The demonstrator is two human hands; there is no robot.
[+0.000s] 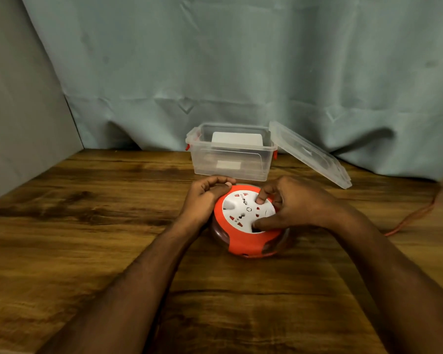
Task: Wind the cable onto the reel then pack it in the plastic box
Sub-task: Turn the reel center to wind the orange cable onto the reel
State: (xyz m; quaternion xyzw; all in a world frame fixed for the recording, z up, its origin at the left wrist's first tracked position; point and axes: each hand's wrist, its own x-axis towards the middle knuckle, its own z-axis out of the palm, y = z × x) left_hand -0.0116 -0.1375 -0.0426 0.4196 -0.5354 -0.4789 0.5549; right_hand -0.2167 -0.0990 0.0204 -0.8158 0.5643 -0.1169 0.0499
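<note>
Both of my bare hands are resting on the round orange cable reel point(248, 241) with the white socket face, which is sitting flat on the brown wood-grain table point(87, 226) just in front of me. My left hand point(205, 198) is curling around the reel's far left edge, fingers bent inward and the thumb pressing near the orange rim, so it is gripping the reel's side. My right hand point(292, 205) is lying over the right half of the white face; its index finger is pushing down into the face near the top, and the thumb is pressing into a recess near the lower edge, so these fingers are closed onto the reel's centre disc rather than spread open.

A dark, translucent band is showing beneath the orange shell on the lower left and right sides. The thin orange cable point(417, 213) is trailing across the table on my right, running away toward the right edge of view, well apart from the box.

Just behind the reel, the clear rectangular plastic box point(230, 169) with orange clips is standing open near the hanging grey-blue cloth backdrop point(241, 60). Its transparent lid point(310, 152) is leaning tilted against the box's right side, with its lower end on the table.
</note>
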